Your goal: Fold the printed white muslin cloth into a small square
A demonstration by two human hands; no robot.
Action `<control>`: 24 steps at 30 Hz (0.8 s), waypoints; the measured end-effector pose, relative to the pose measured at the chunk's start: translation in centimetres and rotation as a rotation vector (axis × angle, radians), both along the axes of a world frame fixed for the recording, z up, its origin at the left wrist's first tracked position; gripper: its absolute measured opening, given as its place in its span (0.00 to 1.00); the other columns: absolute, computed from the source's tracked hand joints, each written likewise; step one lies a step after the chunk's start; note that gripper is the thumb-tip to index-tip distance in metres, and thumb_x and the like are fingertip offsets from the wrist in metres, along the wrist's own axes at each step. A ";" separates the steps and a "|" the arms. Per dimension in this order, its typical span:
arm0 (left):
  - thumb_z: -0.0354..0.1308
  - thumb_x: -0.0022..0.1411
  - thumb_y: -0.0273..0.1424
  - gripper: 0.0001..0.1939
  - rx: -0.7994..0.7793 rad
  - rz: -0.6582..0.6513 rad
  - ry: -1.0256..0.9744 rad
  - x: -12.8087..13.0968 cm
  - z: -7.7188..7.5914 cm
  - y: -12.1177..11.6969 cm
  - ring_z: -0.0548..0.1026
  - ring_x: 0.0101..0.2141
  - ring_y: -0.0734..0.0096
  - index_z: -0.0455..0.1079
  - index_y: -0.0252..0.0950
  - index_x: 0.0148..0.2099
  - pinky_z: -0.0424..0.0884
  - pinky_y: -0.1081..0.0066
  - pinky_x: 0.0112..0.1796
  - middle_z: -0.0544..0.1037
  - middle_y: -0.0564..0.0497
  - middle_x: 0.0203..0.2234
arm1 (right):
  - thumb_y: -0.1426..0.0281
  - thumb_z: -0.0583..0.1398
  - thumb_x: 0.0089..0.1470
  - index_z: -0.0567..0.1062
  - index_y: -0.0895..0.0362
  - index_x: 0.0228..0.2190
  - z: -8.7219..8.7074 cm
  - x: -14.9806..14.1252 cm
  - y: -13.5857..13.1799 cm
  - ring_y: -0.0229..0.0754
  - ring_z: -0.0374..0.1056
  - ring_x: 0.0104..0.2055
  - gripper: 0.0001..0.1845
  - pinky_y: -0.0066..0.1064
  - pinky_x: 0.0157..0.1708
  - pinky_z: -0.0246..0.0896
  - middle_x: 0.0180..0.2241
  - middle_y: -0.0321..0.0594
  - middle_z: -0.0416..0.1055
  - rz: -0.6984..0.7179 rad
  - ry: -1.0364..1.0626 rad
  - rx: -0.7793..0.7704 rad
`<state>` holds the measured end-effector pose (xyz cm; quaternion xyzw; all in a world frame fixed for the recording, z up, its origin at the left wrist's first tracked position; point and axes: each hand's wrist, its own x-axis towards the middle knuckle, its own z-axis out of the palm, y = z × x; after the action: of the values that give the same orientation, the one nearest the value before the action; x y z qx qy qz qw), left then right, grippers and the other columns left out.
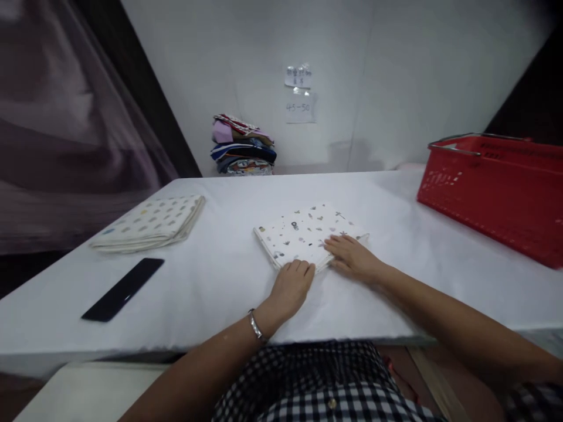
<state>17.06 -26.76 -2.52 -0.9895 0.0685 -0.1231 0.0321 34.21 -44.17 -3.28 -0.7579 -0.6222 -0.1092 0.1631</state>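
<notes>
A folded white cloth (299,225) with small scattered prints lies on the table in front of me. At its near corner, my left hand (292,287) has its fingers curled over the edge, gripping the fabric; the thumb is hidden. My right hand (354,258) rests on the right side of the same cloth, its fingers stretched out flat over the near right edge. A silver bracelet (255,325) circles my left wrist.
A white-covered table (211,299) spans the view. On its left lie a folded cream cloth (149,223) with spots and a black flat strip (125,290). A red basket (492,193) stands at right. Behind the table are stacked folded fabrics (243,146) and wall notes (301,108).
</notes>
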 end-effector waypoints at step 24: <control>0.56 0.56 0.38 0.14 -1.484 0.604 0.021 -0.5 0.4 8.9 0.67 0.18 0.79 0.65 0.33 0.26 0.62 0.78 0.21 0.68 0.55 0.16 | 0.60 0.48 0.62 0.64 0.52 0.56 1.0 -6.0 8.8 0.49 0.52 0.61 0.23 0.52 0.57 0.51 0.58 0.43 0.59 0.200 0.175 -0.113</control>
<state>16.53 -17.85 -2.11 -0.7296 -0.3019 -0.1130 -0.6031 28.23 -35.35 -2.32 -0.7066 -0.6832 0.0094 0.1842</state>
